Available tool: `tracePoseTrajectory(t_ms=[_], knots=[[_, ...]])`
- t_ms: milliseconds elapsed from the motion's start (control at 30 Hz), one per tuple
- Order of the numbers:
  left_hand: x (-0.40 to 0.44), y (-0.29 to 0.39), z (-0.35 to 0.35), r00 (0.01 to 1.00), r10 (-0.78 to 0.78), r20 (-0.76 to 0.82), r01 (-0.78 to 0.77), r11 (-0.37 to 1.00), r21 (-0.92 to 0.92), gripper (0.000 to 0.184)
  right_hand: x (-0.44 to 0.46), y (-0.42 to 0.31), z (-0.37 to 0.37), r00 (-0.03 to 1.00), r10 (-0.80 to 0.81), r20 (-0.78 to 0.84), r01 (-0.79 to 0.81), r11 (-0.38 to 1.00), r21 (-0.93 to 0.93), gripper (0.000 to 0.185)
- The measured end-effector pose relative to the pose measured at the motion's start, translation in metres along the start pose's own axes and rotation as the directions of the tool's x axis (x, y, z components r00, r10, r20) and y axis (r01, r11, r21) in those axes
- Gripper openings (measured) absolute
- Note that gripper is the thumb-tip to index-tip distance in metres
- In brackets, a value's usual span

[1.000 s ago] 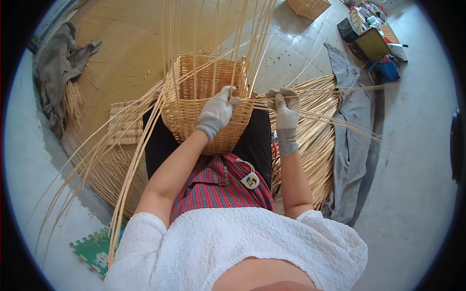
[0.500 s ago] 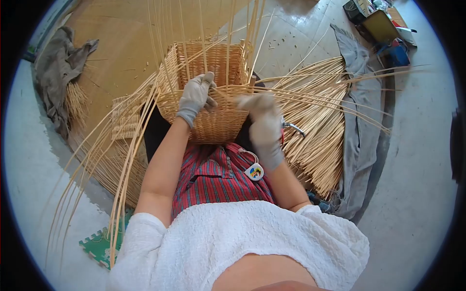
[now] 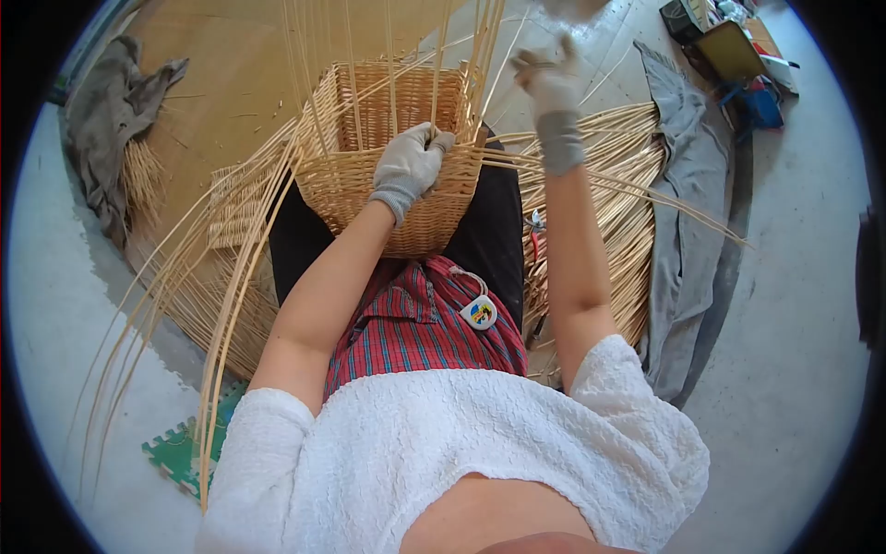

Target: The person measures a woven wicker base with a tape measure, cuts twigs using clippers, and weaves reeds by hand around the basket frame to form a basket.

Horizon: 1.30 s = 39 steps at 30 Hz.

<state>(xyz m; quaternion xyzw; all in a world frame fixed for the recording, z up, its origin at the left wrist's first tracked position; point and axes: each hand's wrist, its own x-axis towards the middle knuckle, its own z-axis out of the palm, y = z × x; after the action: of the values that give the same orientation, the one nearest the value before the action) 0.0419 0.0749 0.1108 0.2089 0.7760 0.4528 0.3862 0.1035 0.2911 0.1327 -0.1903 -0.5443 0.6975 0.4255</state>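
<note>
A woven basket (image 3: 397, 208) rests on my lap, with long upright stakes rising from its rim and loose strands fanning out to both sides. My left hand (image 3: 412, 168), in a pale glove, grips the near rim with thumb and fingers closed around the weave and a stake. Raised beyond the right side of the basket is my gloved right hand (image 3: 551, 78), blurred by motion. Its fingers are bent, and whether it holds a strand cannot be made out. Several long strands (image 3: 646, 192) run from the basket's right side over the reed pile.
To the right lies a big pile of reeds (image 3: 618, 240) beside a grey cloth (image 3: 688, 185). Red-handled pliers (image 3: 534, 235) lie near my right knee. At left are another grey cloth (image 3: 111, 129) and a woven panel (image 3: 235, 208). A box (image 3: 729, 51) stands at upper right.
My right hand has gone from beside the rim up and away from the basket. My left hand moved left along the rim, then back right.
</note>
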Motion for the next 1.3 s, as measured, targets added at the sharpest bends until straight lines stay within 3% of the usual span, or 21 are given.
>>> tracePoseTrajectory(t_ms=[100, 133, 167, 200, 400, 467, 500, 533, 567, 600, 633, 700, 767, 800, 867, 967, 1033, 1100, 1167, 1233, 1300], knots=[[-0.011, 0.004, 0.001, 0.992, 0.103, -0.067, -0.106, 0.994, -0.040, 0.020, -0.021, -0.032, -0.023, 0.948, -0.024, -0.317, 0.028, 1.000, 0.010, 0.015], [-0.019, 0.009, -0.001, 0.773, 0.582, -0.252, -0.477, 0.795, 0.375, 0.033, -0.024, -0.021, -0.036, 0.944, -0.025, -0.328, 0.027, 1.000, 0.003, 0.015], [-0.023, 0.010, 0.000, 0.342, 0.922, -0.181, -0.559, 0.354, 0.749, 0.048, -0.034, 0.002, -0.056, 0.936, -0.007, -0.353, -0.013, 0.999, -0.053, 0.015], [-0.025, 0.003, 0.009, 0.431, 0.902, -0.014, -0.596, 0.296, 0.746, 0.074, -0.048, 0.019, -0.072, 0.926, 0.017, -0.378, -0.063, 0.992, -0.110, 0.017], [0.006, -0.050, 0.022, 0.511, 0.841, 0.177, -0.635, 0.231, 0.737, 0.083, -0.100, -0.042, -0.056, 0.976, 0.043, -0.212, -0.068, 0.992, -0.110, 0.018], [0.012, -0.040, 0.018, 0.494, 0.850, 0.183, -0.639, 0.213, 0.739, 0.078, -0.156, -0.058, 0.007, 0.986, -0.165, 0.014, 0.157, 0.903, -0.400, 0.023], [0.007, -0.039, 0.023, 0.489, 0.860, 0.144, -0.594, 0.207, 0.778, 0.079, -0.185, -0.023, 0.025, 0.918, -0.264, 0.295, 0.391, 0.494, -0.776, 0.031], [0.004, -0.036, 0.027, 0.478, 0.871, 0.113, -0.548, 0.195, 0.813, 0.080, -0.201, -0.033, 0.055, 0.875, -0.161, 0.457, 0.480, 0.423, -0.769, 0.039], [-0.002, -0.029, 0.026, 0.490, 0.866, 0.102, -0.594, 0.246, 0.766, 0.071, -0.194, -0.029, 0.071, 0.783, 0.004, 0.622, 0.478, 0.634, -0.607, 0.050], [-0.004, -0.035, 0.042, 0.612, 0.755, -0.234, -0.757, 0.645, 0.102, 0.063, -0.186, -0.026, 0.074, 0.805, 0.028, 0.592, 0.401, 0.709, -0.579, 0.048], [-0.006, -0.044, 0.056, 0.826, 0.461, -0.324, -0.547, 0.517, -0.658, 0.056, -0.181, -0.023, 0.074, 0.827, 0.066, 0.559, 0.308, 0.778, -0.548, 0.046], [-0.015, -0.045, 0.022, 0.599, 0.646, -0.474, -0.738, 0.675, -0.012, 0.028, -0.149, -0.025, 0.057, 0.980, 0.043, 0.193, -0.076, 0.983, 0.164, 0.040], [-0.021, -0.060, -0.015, 0.957, 0.128, -0.259, -0.272, 0.703, -0.657, 0.027, -0.104, -0.039, 0.016, 0.990, 0.129, 0.062, -0.058, 0.754, -0.654, 0.044], [-0.021, -0.059, -0.026, 0.957, 0.138, -0.254, -0.275, 0.706, -0.652, 0.027, -0.101, -0.036, 0.017, 0.991, 0.120, 0.054, -0.056, 0.757, -0.651, 0.044], [-0.018, -0.052, -0.040, 0.968, 0.191, -0.165, -0.250, 0.801, -0.544, 0.031, -0.098, -0.027, 0.020, 0.905, 0.379, 0.191, 0.070, 0.311, -0.948, 0.045], [0.019, -0.025, -0.040, 0.893, 0.276, -0.354, -0.403, 0.840, -0.362, 0.024, -0.104, 0.001, 0.023, 0.975, 0.200, 0.095, 0.033, 0.294, -0.955, 0.053], [0.046, 0.014, -0.017, 0.438, 0.785, -0.437, -0.888, 0.453, -0.077, 0.027, -0.109, 0.004, 0.038, 0.985, 0.175, 0.014, -0.032, 0.257, -0.966, 0.050], [0.015, 0.093, 0.002, 0.744, 0.668, 0.005, -0.655, 0.728, 0.201, 0.033, -0.110, 0.029, 0.035, 0.994, -0.110, -0.020, -0.017, 0.031, -0.999, 0.036], [0.020, 0.098, 0.041, 0.831, 0.483, 0.274, -0.524, 0.517, 0.677, 0.038, -0.095, 0.093, -0.002, 0.899, -0.425, 0.104, 0.244, 0.289, -0.926, 0.029], [0.012, 0.068, 0.060, 0.525, 0.824, -0.213, -0.716, 0.563, 0.414, 0.025, -0.078, 0.115, -0.033, 0.968, -0.247, 0.045, 0.190, 0.606, -0.772, 0.026], [-0.016, 0.033, 0.034, 0.520, 0.827, -0.215, -0.775, 0.563, 0.289, 0.020, -0.075, 0.136, -0.035, 0.999, -0.036, 0.037, 0.051, 0.839, -0.542, 0.024]])
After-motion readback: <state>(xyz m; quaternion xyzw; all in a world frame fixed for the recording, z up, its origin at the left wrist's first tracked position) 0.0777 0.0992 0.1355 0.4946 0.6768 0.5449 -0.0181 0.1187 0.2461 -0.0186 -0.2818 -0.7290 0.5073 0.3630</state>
